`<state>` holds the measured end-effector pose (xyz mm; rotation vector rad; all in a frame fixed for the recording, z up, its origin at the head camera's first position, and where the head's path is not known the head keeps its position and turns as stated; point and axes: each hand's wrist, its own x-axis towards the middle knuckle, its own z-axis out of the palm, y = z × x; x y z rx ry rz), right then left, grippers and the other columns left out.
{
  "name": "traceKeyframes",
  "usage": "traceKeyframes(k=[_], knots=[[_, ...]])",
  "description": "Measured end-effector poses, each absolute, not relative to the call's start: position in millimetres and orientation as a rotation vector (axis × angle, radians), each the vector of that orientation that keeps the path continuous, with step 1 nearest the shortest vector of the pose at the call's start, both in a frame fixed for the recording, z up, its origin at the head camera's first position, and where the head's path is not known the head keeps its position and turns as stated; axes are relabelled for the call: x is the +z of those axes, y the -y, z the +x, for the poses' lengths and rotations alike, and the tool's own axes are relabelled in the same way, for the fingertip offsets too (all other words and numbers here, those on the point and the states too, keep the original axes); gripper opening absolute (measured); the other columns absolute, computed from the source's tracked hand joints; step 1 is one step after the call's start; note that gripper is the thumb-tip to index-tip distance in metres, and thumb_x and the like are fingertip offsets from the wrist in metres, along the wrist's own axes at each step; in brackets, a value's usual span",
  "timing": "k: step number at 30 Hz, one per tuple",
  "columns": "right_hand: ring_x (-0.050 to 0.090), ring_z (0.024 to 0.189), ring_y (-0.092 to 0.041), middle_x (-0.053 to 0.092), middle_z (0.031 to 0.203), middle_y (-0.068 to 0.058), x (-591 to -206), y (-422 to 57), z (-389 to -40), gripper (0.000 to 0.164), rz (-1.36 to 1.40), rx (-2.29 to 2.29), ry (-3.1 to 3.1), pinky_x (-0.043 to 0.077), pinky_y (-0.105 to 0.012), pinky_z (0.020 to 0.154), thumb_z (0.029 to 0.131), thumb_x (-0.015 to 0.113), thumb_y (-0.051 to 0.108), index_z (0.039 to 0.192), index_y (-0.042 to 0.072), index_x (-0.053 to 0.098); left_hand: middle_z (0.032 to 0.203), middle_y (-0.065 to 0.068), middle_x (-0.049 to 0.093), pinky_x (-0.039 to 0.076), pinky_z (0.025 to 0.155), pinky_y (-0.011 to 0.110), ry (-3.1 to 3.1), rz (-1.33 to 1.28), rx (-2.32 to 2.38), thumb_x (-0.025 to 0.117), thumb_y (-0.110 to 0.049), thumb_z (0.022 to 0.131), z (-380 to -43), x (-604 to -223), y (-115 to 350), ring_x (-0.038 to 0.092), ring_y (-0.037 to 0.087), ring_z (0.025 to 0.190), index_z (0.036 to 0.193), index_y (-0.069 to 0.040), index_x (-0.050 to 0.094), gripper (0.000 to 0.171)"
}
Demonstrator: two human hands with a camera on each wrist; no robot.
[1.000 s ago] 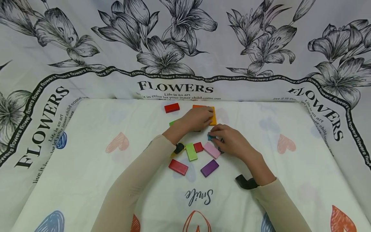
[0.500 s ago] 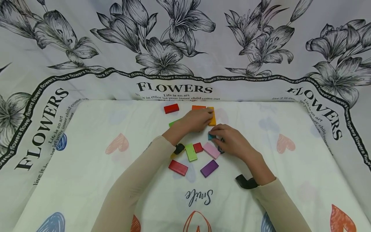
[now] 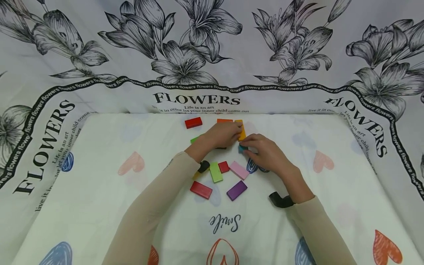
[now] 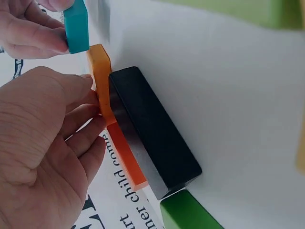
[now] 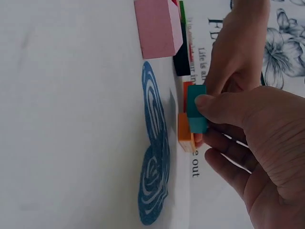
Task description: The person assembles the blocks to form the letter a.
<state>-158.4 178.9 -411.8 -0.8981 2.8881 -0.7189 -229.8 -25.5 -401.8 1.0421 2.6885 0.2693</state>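
My right hand (image 3: 269, 152) pinches a small teal block (image 5: 197, 109) between thumb and fingers, just above the bedding. Beside it, my left hand (image 3: 222, 134) touches the outer side of a yellow-orange block (image 4: 99, 83) with its fingertips. In the left wrist view, the teal block (image 4: 77, 27) is close to that block's end. An orange block (image 4: 126, 155) lies in line with the yellow-orange one. Along both lies a long black block (image 4: 150, 126), mostly hidden under my left hand in the head view. A green block (image 4: 188, 212) stands near the black block's other end.
Nearer me lie a pink block (image 3: 239, 170), a small red block (image 3: 223, 166), a light green block (image 3: 216, 172), a purple block (image 3: 236, 190) and a red block (image 3: 201, 190). Another red block (image 3: 193, 122) lies at the far edge. A yellow block (image 3: 197, 175) is partly covered by my left wrist.
My right hand has moved slightly away from me with the teal block, closer to the yellow-orange block. The left hand stays at the yellow-orange block. The whole view has shifted slightly.
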Motion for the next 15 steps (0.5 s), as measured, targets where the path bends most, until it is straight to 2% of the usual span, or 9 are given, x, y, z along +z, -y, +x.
traceKeyframes(k=[5,9,15], knots=[[0.066,0.125,-0.029,0.073,0.129,-0.011,-412.2,-179.4,-162.7,0.031,-0.898,-0.731,-2.875,0.057,-0.048,0.109,0.097,0.077,0.013,0.127,0.008,0.077,0.156,0.004,0.056,0.053,0.114,0.034,-2.676,1.060,0.283,0.050,-0.023,0.113,-233.3,-405.4,24.4,0.064,0.022,0.123,0.125,-0.012,0.069,0.026],[0.066,0.125,-0.029,0.073,0.129,-0.011,-412.5,-180.5,-164.1,0.031,-0.876,-0.724,-2.879,0.057,-0.048,0.108,0.097,0.077,0.014,0.127,0.008,0.078,0.165,0.005,0.049,0.047,0.122,0.036,-2.665,1.069,0.307,0.050,-0.023,0.113,-235.6,-405.3,22.5,0.060,0.024,0.140,0.127,-0.013,0.070,0.027],[0.066,0.126,-0.029,0.073,0.129,-0.011,-416.8,-178.6,-166.9,0.030,-0.890,-0.727,-2.870,0.057,-0.047,0.108,0.097,0.076,0.012,0.126,0.007,0.078,0.167,0.007,0.047,0.048,0.122,0.038,-2.655,1.045,0.330,0.050,-0.023,0.113,-236.4,-403.5,22.9,0.057,0.027,0.144,0.126,-0.012,0.071,0.027]])
